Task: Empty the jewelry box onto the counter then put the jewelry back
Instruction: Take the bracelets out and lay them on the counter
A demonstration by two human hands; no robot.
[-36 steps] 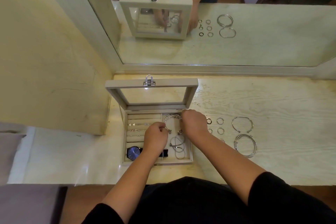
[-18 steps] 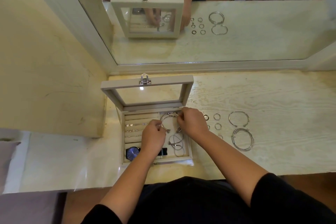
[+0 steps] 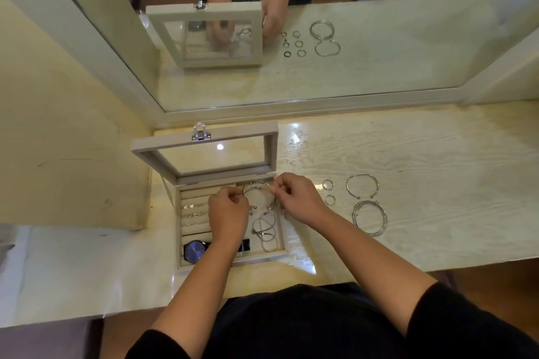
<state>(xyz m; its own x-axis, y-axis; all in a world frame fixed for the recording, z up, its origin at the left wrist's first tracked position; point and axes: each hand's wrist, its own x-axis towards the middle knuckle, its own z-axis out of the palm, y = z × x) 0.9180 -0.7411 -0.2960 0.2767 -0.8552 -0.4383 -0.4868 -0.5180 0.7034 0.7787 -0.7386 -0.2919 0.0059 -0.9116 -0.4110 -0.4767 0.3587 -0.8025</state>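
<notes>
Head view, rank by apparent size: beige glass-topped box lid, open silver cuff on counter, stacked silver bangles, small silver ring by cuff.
1. beige glass-topped box lid
2. open silver cuff and stacked silver bangles: look alike, unranked
3. small silver ring

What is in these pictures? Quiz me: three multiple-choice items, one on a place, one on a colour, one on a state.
1. The watch lies: A on a shelf; B in the box's front compartment; C on a wrist.
2. Its face is: A blue; B white; C red.
3. The left hand and right hand: A rest flat; B pinch a bangle; C hold a cup.
Key: 1 B, it sits within the box walls. 2 A, the dial shows blue. 3 B, fingers of both grip the bangle over the box.
</notes>
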